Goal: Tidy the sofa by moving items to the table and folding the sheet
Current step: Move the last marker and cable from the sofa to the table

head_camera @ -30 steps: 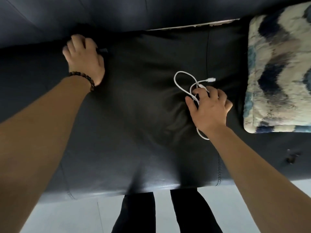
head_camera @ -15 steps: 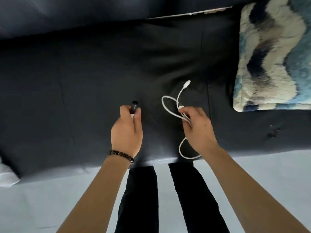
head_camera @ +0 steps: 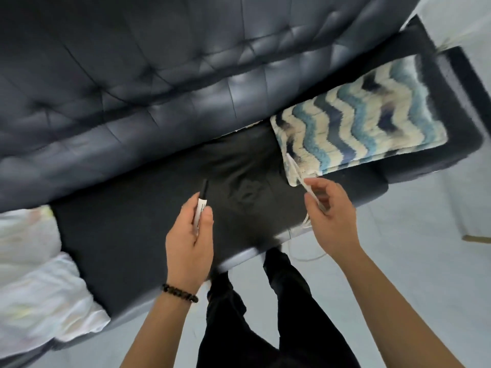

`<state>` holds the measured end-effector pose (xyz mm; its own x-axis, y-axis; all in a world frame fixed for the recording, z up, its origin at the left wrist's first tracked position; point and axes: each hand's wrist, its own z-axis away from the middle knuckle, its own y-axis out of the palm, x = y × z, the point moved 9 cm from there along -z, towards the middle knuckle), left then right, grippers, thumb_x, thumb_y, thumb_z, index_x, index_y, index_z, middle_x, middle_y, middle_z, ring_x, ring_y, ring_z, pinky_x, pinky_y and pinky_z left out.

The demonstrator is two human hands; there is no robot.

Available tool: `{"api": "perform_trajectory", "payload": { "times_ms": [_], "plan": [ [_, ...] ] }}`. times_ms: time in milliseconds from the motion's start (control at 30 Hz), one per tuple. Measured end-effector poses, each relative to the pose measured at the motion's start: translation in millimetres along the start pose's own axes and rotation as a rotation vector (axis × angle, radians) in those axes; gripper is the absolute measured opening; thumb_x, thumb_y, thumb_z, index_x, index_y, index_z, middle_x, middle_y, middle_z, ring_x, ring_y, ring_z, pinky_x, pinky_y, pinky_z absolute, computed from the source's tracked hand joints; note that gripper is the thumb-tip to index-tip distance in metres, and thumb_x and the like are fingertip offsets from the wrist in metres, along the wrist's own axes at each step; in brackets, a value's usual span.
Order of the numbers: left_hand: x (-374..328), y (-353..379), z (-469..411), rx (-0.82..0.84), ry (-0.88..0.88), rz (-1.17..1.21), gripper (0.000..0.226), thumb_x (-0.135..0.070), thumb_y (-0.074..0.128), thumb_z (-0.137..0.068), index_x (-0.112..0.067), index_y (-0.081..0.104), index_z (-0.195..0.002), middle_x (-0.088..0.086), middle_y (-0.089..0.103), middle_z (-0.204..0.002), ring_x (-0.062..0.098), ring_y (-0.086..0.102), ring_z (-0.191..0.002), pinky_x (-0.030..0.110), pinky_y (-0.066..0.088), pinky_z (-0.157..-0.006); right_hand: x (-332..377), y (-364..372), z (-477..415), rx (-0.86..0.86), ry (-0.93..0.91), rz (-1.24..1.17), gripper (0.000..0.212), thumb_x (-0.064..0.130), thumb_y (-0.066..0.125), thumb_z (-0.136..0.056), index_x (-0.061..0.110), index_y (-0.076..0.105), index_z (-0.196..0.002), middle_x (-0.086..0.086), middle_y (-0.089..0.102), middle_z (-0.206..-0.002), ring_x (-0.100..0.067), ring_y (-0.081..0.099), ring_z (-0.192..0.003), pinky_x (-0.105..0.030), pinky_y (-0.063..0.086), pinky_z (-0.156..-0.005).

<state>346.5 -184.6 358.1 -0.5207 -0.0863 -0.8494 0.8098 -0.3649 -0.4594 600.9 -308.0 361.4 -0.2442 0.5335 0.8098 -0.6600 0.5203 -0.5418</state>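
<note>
While a marker [head_camera: 201,208] is gripped by the left hand [head_camera: 190,236] and a white cable [head_camera: 305,185] by the right hand [head_camera: 329,216], item-clearing is judged underway; carrying both to the table is called for next.

Left hand [head_camera: 189,243] with fingers around a marker [head_camera: 201,205], right hand [head_camera: 329,219] pinching a cable [head_camera: 300,176].

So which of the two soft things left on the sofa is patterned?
The folded blanket at the sofa's right end, with blue and cream zigzag waves. The crumpled sheet at the left end is plain white.
</note>
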Motion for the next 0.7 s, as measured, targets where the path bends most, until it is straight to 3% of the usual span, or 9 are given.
{"api": "perform_trajectory", "payload": {
  "times_ms": [100, 167, 233, 400, 567, 700],
  "plan": [
    [-37, -28, 23, 0.030, 0.093, 0.022, 0.026, -0.041, 0.047, -0.097, -0.033, 0.055, -0.120, -0.005, 0.060, -0.089, 0.014, 0.056, -0.075, 0.043, 0.053, -0.071, 34, -56, 55, -0.154, 0.000, -0.066, 0.027, 0.011, 0.062, -0.094, 0.034, 0.061, -0.109, 0.008, 0.065, -0.105, 0.004, 0.060, -0.085, -0.008, 0.045, -0.073],
    [-63, -38, 41, 0.072, 0.156, 0.053, 0.026, -0.036, 0.049, -0.099, -0.028, 0.055, -0.123, -0.002, 0.056, -0.084, 0.015, 0.053, -0.071, 0.039, 0.048, -0.066, 44, -89, 94, -0.241, 0.013, -0.086, 0.027, 0.013, 0.062, -0.094, 0.036, 0.062, -0.109, 0.012, 0.065, -0.102, 0.004, 0.059, -0.081, -0.011, 0.045, -0.069],
    [-87, -40, 61, 0.127, 0.200, 0.095, 0.022, -0.029, 0.049, -0.099, -0.027, 0.056, -0.120, 0.001, 0.053, -0.076, 0.016, 0.048, -0.064, 0.037, 0.043, -0.060, 47, -118, 134, -0.330, 0.027, -0.097, 0.033, 0.011, 0.062, -0.093, 0.042, 0.061, -0.105, 0.010, 0.063, -0.097, 0.000, 0.059, -0.080, -0.014, 0.043, -0.068],
    [-148, -11, 118, 0.262, 0.306, 0.151, 0.019, -0.026, 0.050, -0.098, -0.033, 0.055, -0.114, -0.001, 0.060, -0.078, 0.015, 0.050, -0.059, 0.031, 0.044, -0.052, 36, -197, 222, -0.526, 0.042, -0.104, 0.042, 0.002, 0.063, -0.090, 0.043, 0.059, -0.100, 0.004, 0.064, -0.101, -0.003, 0.061, -0.085, -0.004, 0.041, -0.069],
    [-197, 52, 176, 0.380, 0.403, 0.100, 0.019, -0.023, 0.051, -0.098, -0.025, 0.054, -0.117, -0.004, 0.064, -0.082, 0.013, 0.053, -0.058, 0.035, 0.045, -0.054, -18, -289, 309, -0.718, 0.110, -0.123, 0.043, 0.004, 0.064, -0.091, 0.044, 0.057, -0.100, 0.007, 0.064, -0.105, 0.002, 0.062, -0.088, -0.003, 0.042, -0.067],
    [-239, 124, 230, 0.435, 0.485, 0.083, 0.020, -0.023, 0.051, -0.098, -0.025, 0.053, -0.118, 0.003, 0.065, -0.088, 0.019, 0.051, -0.060, 0.036, 0.045, -0.058, -96, -357, 378, -0.870, 0.225, -0.200, 0.047, 0.006, 0.064, -0.091, 0.052, 0.057, -0.096, 0.001, 0.068, -0.098, 0.001, 0.063, -0.085, -0.003, 0.042, -0.064]
  ]
}}
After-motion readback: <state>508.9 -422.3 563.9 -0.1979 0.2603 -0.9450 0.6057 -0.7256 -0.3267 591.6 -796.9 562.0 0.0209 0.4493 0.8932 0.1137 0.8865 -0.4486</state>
